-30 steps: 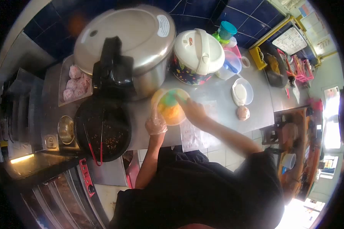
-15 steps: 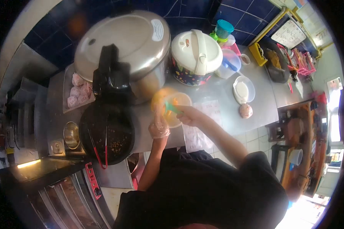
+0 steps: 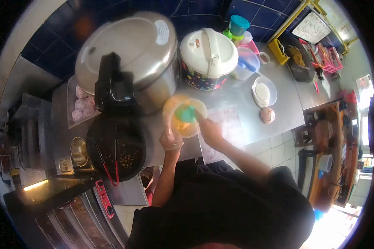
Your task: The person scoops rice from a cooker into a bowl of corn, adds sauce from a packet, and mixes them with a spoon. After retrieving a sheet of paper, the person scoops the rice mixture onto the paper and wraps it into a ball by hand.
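Note:
Wearing a clear plastic glove, my left hand (image 3: 171, 139) grips the near edge of an orange, rounded bowl-like thing (image 3: 169, 106), partly blurred. This leans over or against a pale round tub (image 3: 199, 120) that has orange-yellow food (image 3: 180, 123) in view at its left side. My right hand (image 3: 210, 132) is closed on the handle of a green utensil (image 3: 185, 113), whose broad head is smeared by motion above the orange food. Its exact kind cannot be made out. Beside my right hand, printed paper sheets (image 3: 226, 126) lie on the steel counter.
A large pressure cooker (image 3: 124, 54) and a white-lidded rice cooker (image 3: 207, 58) stand behind. At left are a black pan (image 3: 129, 149) with red-handled tongs (image 3: 115, 176) and a tray of wrapped balls (image 3: 86, 108). A clear bowl (image 3: 271, 89) and wrapped ball (image 3: 267, 115) sit right.
My right hand has moved slightly right and down, turning the green utensil so its broad head shows over the food. My left hand keeps its grip. The head view has shifted slightly.

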`<state>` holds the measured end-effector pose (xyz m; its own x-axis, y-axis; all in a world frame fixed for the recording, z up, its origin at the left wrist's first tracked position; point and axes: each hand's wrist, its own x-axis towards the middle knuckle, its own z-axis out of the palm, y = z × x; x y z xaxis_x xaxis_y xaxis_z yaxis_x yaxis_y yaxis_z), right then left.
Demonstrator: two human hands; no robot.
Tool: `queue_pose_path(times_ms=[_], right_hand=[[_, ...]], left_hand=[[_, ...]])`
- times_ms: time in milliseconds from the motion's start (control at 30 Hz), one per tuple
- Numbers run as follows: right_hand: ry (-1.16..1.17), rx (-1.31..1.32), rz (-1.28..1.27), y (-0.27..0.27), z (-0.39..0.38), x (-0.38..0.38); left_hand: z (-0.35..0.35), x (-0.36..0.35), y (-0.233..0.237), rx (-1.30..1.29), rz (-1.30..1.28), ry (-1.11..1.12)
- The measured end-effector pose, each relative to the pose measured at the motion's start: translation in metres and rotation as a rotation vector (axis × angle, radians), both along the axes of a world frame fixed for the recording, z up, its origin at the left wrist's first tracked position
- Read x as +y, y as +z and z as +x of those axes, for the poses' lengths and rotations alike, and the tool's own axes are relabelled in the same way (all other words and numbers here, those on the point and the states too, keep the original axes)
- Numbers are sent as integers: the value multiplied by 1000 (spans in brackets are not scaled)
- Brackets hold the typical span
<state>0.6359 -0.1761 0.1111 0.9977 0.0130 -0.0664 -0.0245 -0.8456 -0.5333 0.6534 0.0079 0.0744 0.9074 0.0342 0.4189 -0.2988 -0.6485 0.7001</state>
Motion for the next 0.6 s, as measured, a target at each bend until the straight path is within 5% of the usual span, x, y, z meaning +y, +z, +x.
queue_pose_path(times_ms=[100,167,200,233,300,467,600], right_hand=[[-111,195,161,-26,-5,14],[-38,-105,488,-68,2,18],[-170,421,741,-26,11,15],[-174,414,749,-25,19,10],[-349,834,1213,-20,33,-1],[-342,620,1044,7,17,27],[-313,755,1229,6,21,14]], left_hand=[[-1,-4,4,-56,-54,-17],[-3,-4,-1,-57,-54,-20],[-6,-3,-6,-19,-50,-19],[-6,-2,-10,10,-46,-21],[-8,-5,-6,-4,-18,-32],[-4,-7,3,-37,70,-41],[-3,-7,33,205,-75,33]])
